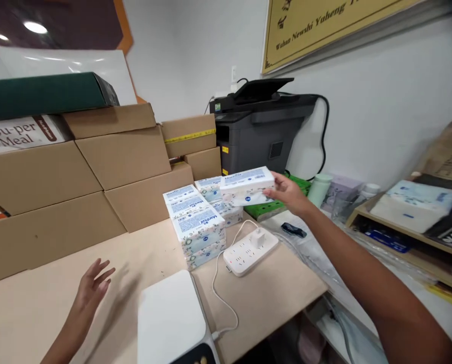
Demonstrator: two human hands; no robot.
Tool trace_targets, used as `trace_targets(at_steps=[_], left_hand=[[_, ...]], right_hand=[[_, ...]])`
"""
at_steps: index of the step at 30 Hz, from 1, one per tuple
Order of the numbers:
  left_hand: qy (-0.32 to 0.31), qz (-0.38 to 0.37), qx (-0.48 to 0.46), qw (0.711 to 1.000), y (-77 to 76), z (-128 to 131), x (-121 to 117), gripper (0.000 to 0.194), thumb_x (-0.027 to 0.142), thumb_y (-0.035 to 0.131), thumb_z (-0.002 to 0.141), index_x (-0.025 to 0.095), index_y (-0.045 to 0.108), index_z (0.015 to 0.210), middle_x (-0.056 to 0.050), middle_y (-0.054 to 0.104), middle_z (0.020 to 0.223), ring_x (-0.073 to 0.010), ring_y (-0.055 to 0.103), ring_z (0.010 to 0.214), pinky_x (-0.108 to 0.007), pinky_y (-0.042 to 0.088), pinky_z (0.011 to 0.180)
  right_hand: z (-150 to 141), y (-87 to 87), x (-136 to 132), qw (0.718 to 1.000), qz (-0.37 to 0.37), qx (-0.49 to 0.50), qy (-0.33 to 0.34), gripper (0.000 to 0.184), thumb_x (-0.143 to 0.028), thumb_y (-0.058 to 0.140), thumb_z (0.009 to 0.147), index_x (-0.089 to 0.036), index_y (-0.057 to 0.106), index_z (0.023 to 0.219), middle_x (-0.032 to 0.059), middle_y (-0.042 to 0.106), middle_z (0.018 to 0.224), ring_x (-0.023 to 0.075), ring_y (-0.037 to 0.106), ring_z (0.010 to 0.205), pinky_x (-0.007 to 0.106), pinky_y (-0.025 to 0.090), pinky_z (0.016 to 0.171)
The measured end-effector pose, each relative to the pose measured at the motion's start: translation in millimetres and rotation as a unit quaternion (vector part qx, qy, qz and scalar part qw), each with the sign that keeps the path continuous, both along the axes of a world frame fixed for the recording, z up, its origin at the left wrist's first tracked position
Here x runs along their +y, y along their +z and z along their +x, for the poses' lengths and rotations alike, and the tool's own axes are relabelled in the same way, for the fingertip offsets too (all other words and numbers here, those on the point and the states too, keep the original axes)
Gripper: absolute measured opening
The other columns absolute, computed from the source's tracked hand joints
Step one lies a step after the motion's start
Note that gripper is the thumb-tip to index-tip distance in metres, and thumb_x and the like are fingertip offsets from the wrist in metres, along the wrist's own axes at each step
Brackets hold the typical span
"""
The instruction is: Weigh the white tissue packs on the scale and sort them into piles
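Observation:
My right hand (288, 193) grips one end of a tissue pack (246, 186), a white and blue pack with a floral print. It is held over the right-hand column of similar packs, so I cannot tell whether it touches them. To its left, more tissue packs (199, 225) are stacked in layers on the wooden table (153, 247). My left hand (93, 285) hovers above the table at the left, fingers apart, with nothing in it. Between the hands, near the front, lies a flat white device (173, 313) with a dark panel.
A white power strip (251, 253) with a plugged-in adapter and cable lies right of the stacks. Cardboard boxes (135, 167) line the back left. A dark printer (256, 136) stands behind, beside a green crate (260, 209). A wooden organizer (366, 215) and green bottle (319, 189) are at right.

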State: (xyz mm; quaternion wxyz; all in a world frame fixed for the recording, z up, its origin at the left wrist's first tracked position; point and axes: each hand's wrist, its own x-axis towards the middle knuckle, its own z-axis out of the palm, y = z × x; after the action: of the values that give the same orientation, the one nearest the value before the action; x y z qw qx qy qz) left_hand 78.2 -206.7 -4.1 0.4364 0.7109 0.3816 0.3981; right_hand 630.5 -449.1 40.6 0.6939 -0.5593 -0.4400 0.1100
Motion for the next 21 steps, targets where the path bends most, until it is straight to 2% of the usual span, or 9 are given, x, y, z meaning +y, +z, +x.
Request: trace_targets(at_steps=[2,4,7,12,16,21], left_hand=[[0.045,-0.042,0.001,0.998,-16.3,7.0,16.3,0.076,0.075,0.059,0.093,0.037,0.041,0.156,-0.011,0.041,0.171,-0.0439,0.041,0.158,-0.069,0.027,0.133],[0.084,-0.054,-0.004,0.995,-31.1,13.0,26.2,0.082,0.080,0.060,0.089,0.033,0.041,0.155,-0.013,0.042,0.171,-0.0432,0.042,0.158,-0.067,0.029,0.133],[0.113,-0.028,-0.015,0.993,-43.1,18.3,27.6,0.083,0.081,0.063,0.086,0.032,0.046,0.151,-0.013,0.049,0.167,-0.0419,0.050,0.153,-0.066,0.034,0.130],[0.125,-0.017,-0.011,0.992,-44.0,15.4,25.8,0.076,0.079,0.061,0.087,0.032,0.051,0.145,-0.012,0.055,0.162,-0.0413,0.055,0.149,-0.067,0.037,0.128],[0.099,-0.033,0.021,0.994,-50.3,6.2,44.5,0.077,0.076,0.068,0.083,0.034,0.050,0.145,-0.011,0.057,0.161,-0.0413,0.053,0.151,-0.065,0.040,0.127],[0.099,-0.031,0.018,0.994,-57.8,4.8,54.8,0.078,0.078,0.067,0.082,0.033,0.051,0.144,-0.011,0.056,0.163,-0.0430,0.055,0.149,-0.066,0.041,0.127]], right_hand=[[15.6,-6.0,27.6,0.999,-0.037,0.006,0.021,0.092,-0.064,0.096,0.060,-0.021,0.065,0.136,0.0149,0.077,0.134,0.0322,0.073,0.125,0.052,0.058,0.111],[18.7,-15.4,51.3,0.996,-0.067,-0.010,0.049,0.087,-0.066,0.094,0.059,-0.020,0.071,0.130,0.0148,0.082,0.120,0.0323,0.077,0.113,0.051,0.062,0.102],[17.4,-28.4,72.4,0.991,-0.103,-0.042,0.076,0.077,-0.065,0.091,0.062,-0.021,0.076,0.124,0.0138,0.083,0.119,0.0321,0.078,0.112,0.051,0.062,0.103],[26.7,-32.9,77.7,0.982,-0.148,-0.114,0.041,0.055,-0.039,0.093,0.064,-0.021,0.082,0.114,0.0121,0.081,0.128,0.0377,0.071,0.128,0.058,0.049,0.119],[31.2,-30.2,75.7,0.970,-0.179,-0.162,0.005,0.042,-0.027,0.084,0.077,-0.021,0.082,0.118,0.0108,0.084,0.121,0.0349,0.076,0.116,0.055,0.054,0.113],[26.4,-29.6,76.4,0.963,-0.203,-0.179,-0.014,0.042,-0.020,0.078,0.081,-0.020,0.080,0.123,0.0116,0.084,0.118,0.0334,0.078,0.113,0.054,0.055,0.112]])
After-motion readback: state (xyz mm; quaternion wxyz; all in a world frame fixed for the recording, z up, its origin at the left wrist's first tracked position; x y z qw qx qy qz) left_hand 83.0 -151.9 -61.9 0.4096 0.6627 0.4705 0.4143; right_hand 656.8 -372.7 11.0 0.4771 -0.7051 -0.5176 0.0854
